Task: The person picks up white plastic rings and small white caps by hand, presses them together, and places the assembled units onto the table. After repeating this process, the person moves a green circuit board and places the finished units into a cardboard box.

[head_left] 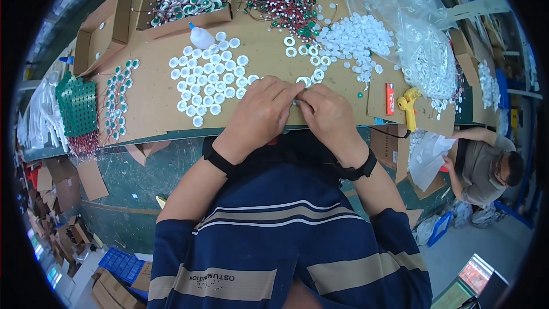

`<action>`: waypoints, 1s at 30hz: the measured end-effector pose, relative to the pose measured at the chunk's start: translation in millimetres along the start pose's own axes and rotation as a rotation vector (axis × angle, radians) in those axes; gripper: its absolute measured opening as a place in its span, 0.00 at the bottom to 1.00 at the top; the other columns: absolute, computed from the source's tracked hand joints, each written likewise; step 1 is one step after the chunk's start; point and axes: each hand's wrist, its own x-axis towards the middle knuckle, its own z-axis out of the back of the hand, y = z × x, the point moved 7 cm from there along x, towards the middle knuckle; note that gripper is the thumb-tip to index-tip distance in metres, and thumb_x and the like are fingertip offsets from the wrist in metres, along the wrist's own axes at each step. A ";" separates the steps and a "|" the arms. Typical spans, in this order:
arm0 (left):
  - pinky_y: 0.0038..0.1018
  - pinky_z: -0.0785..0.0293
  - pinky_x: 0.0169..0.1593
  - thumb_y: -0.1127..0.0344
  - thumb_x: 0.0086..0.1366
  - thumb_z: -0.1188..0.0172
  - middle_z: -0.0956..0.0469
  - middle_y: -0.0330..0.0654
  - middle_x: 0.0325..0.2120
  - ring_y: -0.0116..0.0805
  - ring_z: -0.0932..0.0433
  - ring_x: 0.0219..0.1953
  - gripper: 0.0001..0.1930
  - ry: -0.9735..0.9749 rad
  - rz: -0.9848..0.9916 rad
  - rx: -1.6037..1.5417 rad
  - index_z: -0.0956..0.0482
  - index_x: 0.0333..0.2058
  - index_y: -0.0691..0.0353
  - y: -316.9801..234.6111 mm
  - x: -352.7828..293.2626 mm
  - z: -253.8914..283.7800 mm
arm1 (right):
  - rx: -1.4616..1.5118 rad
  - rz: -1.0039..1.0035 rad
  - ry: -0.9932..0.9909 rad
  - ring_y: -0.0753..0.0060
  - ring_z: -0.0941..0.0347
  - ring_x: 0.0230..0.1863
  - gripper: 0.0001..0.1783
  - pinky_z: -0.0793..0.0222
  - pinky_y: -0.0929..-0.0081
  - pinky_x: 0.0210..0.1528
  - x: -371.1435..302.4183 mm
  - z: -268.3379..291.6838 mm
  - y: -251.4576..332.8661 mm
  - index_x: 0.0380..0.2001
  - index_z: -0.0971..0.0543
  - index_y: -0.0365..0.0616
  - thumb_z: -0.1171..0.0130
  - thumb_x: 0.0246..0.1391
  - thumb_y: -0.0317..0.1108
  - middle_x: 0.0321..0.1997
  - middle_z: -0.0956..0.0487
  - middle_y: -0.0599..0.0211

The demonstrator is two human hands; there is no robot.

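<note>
At the table's near edge, my left hand and my right hand meet with their fingertips pinched together. Whatever small part they hold is mostly hidden by the fingers; I cannot make out its kind. Just beyond the fingertips lie several flat white rings, some overlapping. Left of my left hand, round white cups are spread in loose rows. Past them lies a white squeeze bottle with a blue tip. Beyond my right hand is a heap of small white discs.
A cardboard box of finished-looking round pieces stands at the back, beside a pile of red-wired green parts. At right are a yellow glue gun, a red lighter-sized pack and a plastic bag. Another person works at far right.
</note>
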 end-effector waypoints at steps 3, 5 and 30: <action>0.45 0.20 0.61 0.75 0.69 0.28 0.12 0.45 0.48 0.51 0.15 0.54 0.23 -0.029 -0.020 0.023 0.13 0.62 0.62 -5.2 0.9 4.0 | 0.069 0.000 -0.037 0.42 0.11 0.43 0.08 0.14 0.52 0.45 -0.2 -3.1 -9.3 0.47 0.07 0.39 0.27 0.68 0.27 0.43 0.10 0.54; 0.46 0.20 0.61 0.75 0.69 0.28 0.12 0.45 0.49 0.51 0.15 0.54 0.22 -0.043 -0.032 0.034 0.13 0.61 0.62 -6.0 3.0 4.8 | 0.104 0.000 -0.058 0.43 0.11 0.43 0.08 0.15 0.52 0.45 -2.6 -1.6 -14.8 0.47 0.07 0.39 0.27 0.68 0.27 0.43 0.10 0.54; 0.46 0.20 0.63 0.71 0.66 0.24 0.12 0.42 0.51 0.49 0.15 0.59 0.18 -0.014 -0.098 0.049 0.11 0.54 0.59 -12.5 4.0 4.4 | 0.083 0.067 -0.166 0.47 0.11 0.45 0.12 0.14 0.57 0.48 -21.9 10.1 -19.3 0.51 0.08 0.40 0.29 0.67 0.21 0.48 0.12 0.56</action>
